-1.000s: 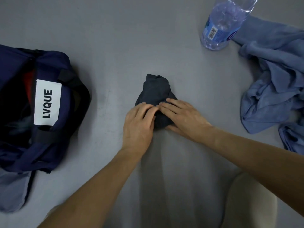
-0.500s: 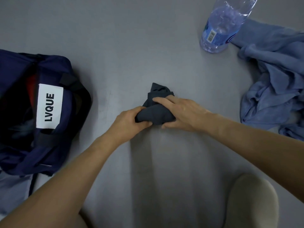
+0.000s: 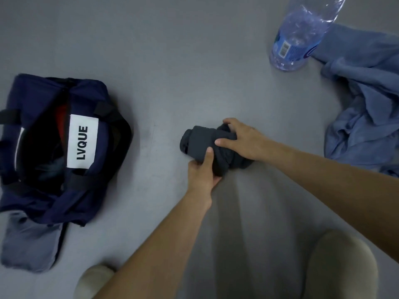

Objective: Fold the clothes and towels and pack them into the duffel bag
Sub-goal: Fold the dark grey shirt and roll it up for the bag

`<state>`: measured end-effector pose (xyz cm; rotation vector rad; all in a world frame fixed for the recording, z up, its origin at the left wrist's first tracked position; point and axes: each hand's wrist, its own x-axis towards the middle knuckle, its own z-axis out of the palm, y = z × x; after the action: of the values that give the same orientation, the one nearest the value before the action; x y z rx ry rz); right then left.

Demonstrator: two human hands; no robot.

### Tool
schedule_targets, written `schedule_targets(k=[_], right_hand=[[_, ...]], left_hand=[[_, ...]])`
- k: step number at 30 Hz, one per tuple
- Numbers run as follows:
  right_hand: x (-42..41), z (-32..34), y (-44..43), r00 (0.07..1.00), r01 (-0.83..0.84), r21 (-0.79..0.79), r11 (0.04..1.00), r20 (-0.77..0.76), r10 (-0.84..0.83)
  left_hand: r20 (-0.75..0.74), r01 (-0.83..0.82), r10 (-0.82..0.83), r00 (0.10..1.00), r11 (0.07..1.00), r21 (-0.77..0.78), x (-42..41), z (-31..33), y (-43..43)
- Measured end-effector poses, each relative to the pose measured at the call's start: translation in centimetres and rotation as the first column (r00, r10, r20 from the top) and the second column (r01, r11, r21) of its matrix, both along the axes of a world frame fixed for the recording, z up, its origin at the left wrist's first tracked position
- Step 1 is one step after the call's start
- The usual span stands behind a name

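1. The left hand [image 3: 201, 171] is gripping the near side of a dark grey rolled garment [image 3: 199, 139]. Its thumb is lying up across the top of the roll and its fingers are curling underneath.
2. The right hand [image 3: 245, 140] is clamping the other end of the same bundle. Its fingers are curling over the far edge and its thumb is pressing the upper face, just beyond the left thumb.
3. The garment is sitting between the two hands on the grey surface [image 3: 194, 61]; whether it is lifting clear cannot be told.
4. Well out to the left of the left hand, a navy duffel bag [image 3: 38, 91] is lying open, showing a white LVQUE label [image 3: 83, 142] and something red inside.
5. A pale blue-grey cloth [image 3: 28, 244] is sticking out from under the bag's near end.
6. To the right of the right hand, apart from it, a crumpled blue towel [image 3: 367, 104] is sprawling.
7. Beyond the right hand, a clear plastic water bottle [image 3: 295, 39] is standing beside the towel's far corner.
8. Two beige rounded shapes [image 3: 341, 266] are showing below the forearms; what they are cannot be told.
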<state>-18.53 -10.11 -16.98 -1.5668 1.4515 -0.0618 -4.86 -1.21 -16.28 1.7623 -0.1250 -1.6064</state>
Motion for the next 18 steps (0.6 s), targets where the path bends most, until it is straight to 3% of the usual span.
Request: schedule_targets(k=[2, 4, 6, 8, 13, 18], right_hand=[[-0.3, 0.3, 0.2, 0.994, 0.057, 0.128, 0.99, 0.088, -0.069], [-0.1, 1.4, 0.9, 0.922, 0.173, 0.28, 0.944, 0.292, -0.256], [0.9, 3.4, 1.5, 0.778, 0.248, 0.421, 0.872, 0.45, -0.439], [2.1, 6.0, 1.5, 0.687, 0.269, 0.463, 0.844, 0.522, -0.506], [6.0, 14.9, -0.2, 0.648, 0.119, 0.499, 0.858, 0.616, -0.449], [11.9, 19.2, -1.7, 0.685, 0.013, 0.471, 0.882, 0.638, -0.351]], left_hand=[[-0.125, -0.046, 0.041, 0.991, 0.998, -0.033, -0.1, -0.1, -1.1], [-0.182, -0.025, 0.005, 0.983, 0.994, -0.11, 0.5, 0.6, -1.8], [-0.135, 0.055, -0.082, 0.987, 0.98, -0.192, 1.6, 2.9, -2.6], [-0.017, 0.183, -0.193, 0.981, 0.953, -0.24, 3.2, 6.5, -3.4], [0.152, 0.309, -0.276, 0.949, 0.91, -0.275, 9.6, 16.5, -4.8], [0.162, 0.251, -0.203, 0.966, 0.887, -0.387, 15.4, 20.6, -3.7]])
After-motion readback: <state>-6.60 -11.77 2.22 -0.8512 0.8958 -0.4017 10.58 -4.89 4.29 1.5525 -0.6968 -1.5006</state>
